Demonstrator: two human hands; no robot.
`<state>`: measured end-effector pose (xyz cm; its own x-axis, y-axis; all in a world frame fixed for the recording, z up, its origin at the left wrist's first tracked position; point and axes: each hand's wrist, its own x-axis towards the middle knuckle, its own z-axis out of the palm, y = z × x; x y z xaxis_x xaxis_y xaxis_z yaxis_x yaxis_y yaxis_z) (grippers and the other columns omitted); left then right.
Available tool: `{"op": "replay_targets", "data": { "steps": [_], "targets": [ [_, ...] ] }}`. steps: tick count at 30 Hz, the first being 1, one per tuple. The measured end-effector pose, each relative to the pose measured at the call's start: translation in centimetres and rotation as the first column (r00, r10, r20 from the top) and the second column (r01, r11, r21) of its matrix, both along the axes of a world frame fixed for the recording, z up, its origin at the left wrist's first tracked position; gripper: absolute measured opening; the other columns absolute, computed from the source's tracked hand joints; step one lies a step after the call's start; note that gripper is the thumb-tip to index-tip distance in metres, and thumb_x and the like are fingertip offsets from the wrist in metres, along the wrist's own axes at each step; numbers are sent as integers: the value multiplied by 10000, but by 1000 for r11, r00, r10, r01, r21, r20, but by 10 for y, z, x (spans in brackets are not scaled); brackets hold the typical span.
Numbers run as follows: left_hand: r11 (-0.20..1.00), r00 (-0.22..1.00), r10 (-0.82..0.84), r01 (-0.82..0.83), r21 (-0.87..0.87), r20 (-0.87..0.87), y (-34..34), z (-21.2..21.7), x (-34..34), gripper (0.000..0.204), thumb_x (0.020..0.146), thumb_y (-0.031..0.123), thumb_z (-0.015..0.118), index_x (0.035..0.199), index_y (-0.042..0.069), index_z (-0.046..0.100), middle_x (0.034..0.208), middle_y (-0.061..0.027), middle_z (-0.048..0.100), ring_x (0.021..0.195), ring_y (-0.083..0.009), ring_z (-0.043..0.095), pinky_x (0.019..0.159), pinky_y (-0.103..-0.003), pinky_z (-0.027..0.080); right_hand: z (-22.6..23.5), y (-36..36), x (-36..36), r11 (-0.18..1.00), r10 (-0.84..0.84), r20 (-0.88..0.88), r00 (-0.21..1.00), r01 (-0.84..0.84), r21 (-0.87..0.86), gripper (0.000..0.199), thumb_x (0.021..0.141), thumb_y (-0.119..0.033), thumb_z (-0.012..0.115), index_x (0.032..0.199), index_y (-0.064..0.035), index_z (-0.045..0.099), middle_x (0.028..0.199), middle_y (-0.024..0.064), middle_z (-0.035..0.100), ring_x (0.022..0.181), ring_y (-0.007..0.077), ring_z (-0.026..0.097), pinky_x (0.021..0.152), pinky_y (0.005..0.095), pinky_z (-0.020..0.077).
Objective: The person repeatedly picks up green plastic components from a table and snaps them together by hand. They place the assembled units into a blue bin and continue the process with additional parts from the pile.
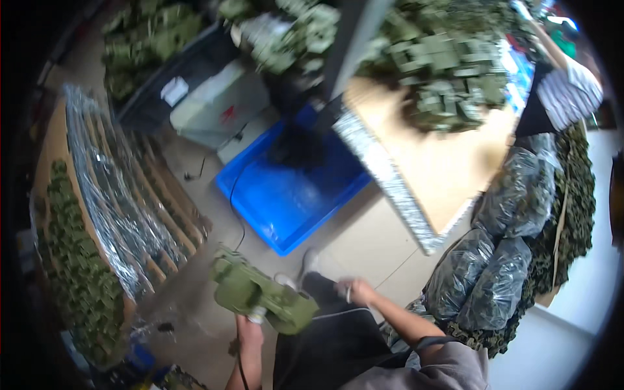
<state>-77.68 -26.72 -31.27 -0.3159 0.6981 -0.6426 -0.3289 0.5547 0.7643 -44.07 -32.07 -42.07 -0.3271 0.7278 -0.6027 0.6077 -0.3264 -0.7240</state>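
My left hand [249,330] comes up from the lower edge, its fingers closed at the underside of an olive-green bundle [263,292]. The bundle looks like soft fabric pieces with rounded ends, and a small whitish part shows at the grip. A dark cord [242,370] hangs down beside the left wrist. To the right, over my dark trousers, my right hand [357,290] is curled shut. Something small and pale shows at its fingers, too blurred to name. The two hands are apart.
A blue plastic tub [279,224] sits on the floor ahead, beside a table [429,169] heaped with green pieces [448,78]. Plastic-wrapped cartons [104,188] and more green pieces [78,266] stand left. Filled clear bags [494,279] lie right. Another person's arm [549,45] shows far right.
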Motion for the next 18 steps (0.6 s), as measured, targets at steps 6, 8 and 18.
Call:
{"op": "replay_targets", "data": {
  "steps": [6, 8, 18],
  "targets": [
    [796, 629, -602, 524, 304, 492, 47, 124, 172, 413, 874, 68, 502, 1276, 29, 415, 1240, -97, 477, 1121, -193, 467, 928, -339, 399, 293, 46, 92, 774, -493, -264, 829, 557, 300, 293, 848, -151, 579, 1113, -28, 574, 1066, 98, 610, 996, 215, 576, 872, 343, 438],
    [717, 679, -697, 657, 233, 228, 88, 187, 258, 229, 848, 55, 510, 1068, 4, 549, 1108, -88, 556, 1015, -172, 522, 886, -298, 410, 335, 66, 133, 659, -592, -485, 644, 733, 169, 485, 848, -184, 583, 1286, -72, 410, 1264, 127, 465, 1123, 236, 488, 926, 350, 396],
    [941, 923, -264, 310, 135, -279, 166, 107, 483, 293, 817, 68, 555, 1105, 20, 575, 1149, -152, 525, 1032, -198, 494, 863, -314, 391, 332, 173, 307, 723, -612, -555, 563, 683, -103, 602, 845, -298, 572, 1356, -90, 332, 1349, 112, 369, 1179, 225, 420, 854, 369, 457]
  ]
}}
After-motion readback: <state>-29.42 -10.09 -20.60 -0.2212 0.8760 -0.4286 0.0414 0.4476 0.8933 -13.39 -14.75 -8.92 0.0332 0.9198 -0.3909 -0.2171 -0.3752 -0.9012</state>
